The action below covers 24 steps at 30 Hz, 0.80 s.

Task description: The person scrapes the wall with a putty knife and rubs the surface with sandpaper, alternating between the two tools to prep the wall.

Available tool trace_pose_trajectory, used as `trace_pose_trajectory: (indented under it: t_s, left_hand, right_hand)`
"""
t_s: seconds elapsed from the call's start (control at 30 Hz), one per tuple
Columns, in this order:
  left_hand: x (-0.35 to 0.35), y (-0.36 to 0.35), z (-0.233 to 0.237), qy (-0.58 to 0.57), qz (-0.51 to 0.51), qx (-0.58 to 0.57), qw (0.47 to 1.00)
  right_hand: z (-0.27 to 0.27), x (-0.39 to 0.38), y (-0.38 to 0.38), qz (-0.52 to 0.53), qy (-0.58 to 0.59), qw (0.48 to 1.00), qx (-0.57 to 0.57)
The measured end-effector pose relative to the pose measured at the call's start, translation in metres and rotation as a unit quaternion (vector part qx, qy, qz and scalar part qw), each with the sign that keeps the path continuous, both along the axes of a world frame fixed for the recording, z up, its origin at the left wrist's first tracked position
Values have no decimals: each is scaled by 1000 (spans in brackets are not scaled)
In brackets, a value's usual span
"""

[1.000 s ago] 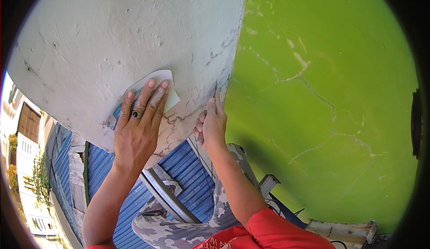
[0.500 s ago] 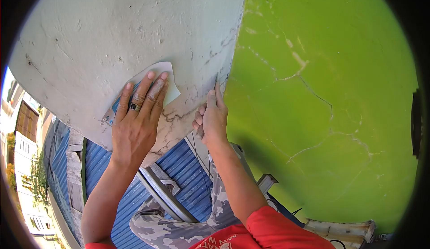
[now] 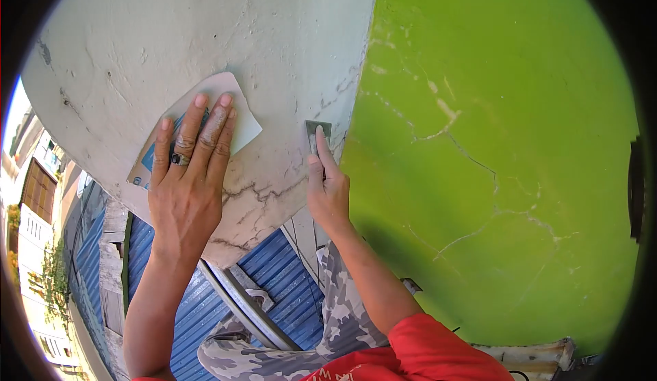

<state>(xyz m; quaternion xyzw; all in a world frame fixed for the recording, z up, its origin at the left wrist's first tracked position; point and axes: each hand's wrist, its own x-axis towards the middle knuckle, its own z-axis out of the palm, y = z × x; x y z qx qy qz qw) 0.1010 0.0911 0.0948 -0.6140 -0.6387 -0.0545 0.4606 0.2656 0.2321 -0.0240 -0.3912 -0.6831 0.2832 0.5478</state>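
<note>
My left hand (image 3: 188, 172) holds a bent piece of cardboard (image 3: 244, 122), pale with blue print, against or just in front of the whitish wall (image 3: 287, 52). Four fingers lie along its face; the thumb is hidden. In my right hand (image 3: 330, 193) is a putty knife (image 3: 318, 128), its flat grey blade turned up toward the wall corner. The index finger stretches along the blade, and the handle is mostly covered. Dark branching cracks (image 3: 260, 193) run across the lower wall between the hands.
A green wall (image 3: 547, 107) with pale, patched cracks meets the whitish wall on the right. Below lie a blue corrugated roof (image 3: 185, 326) and a curved metal rail (image 3: 250, 312). My camouflage-clad legs (image 3: 274, 357) are bent beneath me. Buildings show far left.
My left hand and the cardboard have shifted up and left. The right hand has turned, so the putty knife's blade shows its broad face instead of its edge. The view has shifted slightly.
</note>
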Motion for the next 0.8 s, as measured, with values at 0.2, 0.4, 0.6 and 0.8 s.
trace_pose_trajectory:
  t_s: [0.2,0.4,0.6,0.8]
  left_hand:
    - [4,-3,9,-11,1,-4,1000]
    - [0,-8,24,-21,-22,21,999]
    - [-5,-14,33,-49,-88,50,994]
    - [-9,-17,28,-30,-92,43,994]
  right_hand:
    - [18,13,48,-11,14,988,154]
    - [38,30,54,12,-48,983,179]
    - [3,33,56,12,-45,990,131]
    - [68,21,72,13,-10,979,202]
